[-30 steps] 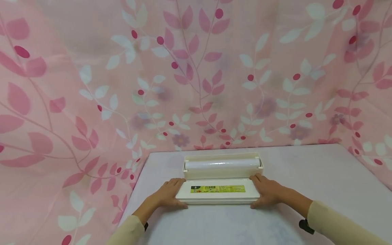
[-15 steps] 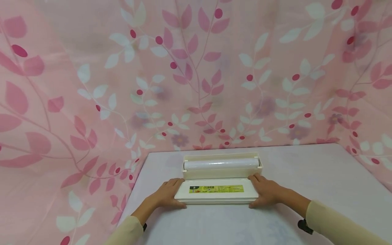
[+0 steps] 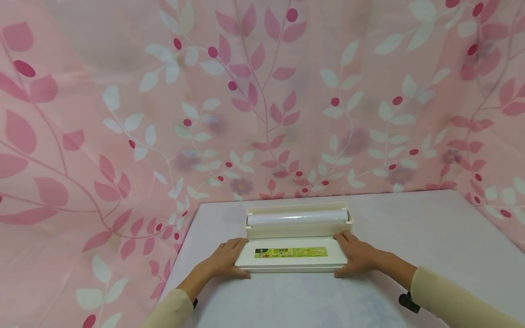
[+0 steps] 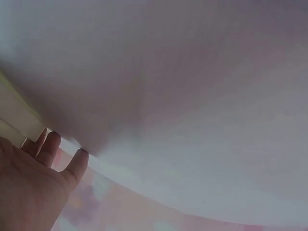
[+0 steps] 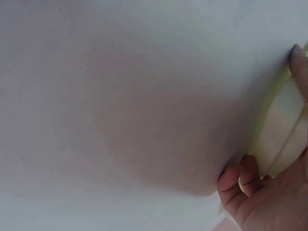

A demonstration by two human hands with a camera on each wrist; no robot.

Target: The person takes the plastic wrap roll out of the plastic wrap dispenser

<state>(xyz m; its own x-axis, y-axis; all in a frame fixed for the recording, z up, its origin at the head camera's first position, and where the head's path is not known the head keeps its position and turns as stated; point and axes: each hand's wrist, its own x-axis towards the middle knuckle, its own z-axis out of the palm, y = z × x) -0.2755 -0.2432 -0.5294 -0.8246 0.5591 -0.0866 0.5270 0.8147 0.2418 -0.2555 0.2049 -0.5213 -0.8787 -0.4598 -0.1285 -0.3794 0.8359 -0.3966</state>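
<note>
A white cling film box lid (image 3: 292,263) with a yellow-green label lies flat on the white-covered table. My left hand (image 3: 228,259) grips its left end, thumb at the front corner and fingers at the back one. At the opposite end my right hand (image 3: 357,256) holds it the same way. Just behind the lid stands the cream box (image 3: 299,233), its top uncovered, with a shiny roll of cling film (image 3: 297,217) lying inside. Each wrist view shows only one end of the lid, with the left hand's fingers (image 4: 49,149) and the right hand's fingers (image 5: 233,180) against it.
The pale cloth-covered table (image 3: 418,228) extends to both sides of the box. Pink leaf-patterned fabric (image 3: 270,91) hangs along its back and sides. A small black object (image 3: 409,302) sits at the right sleeve.
</note>
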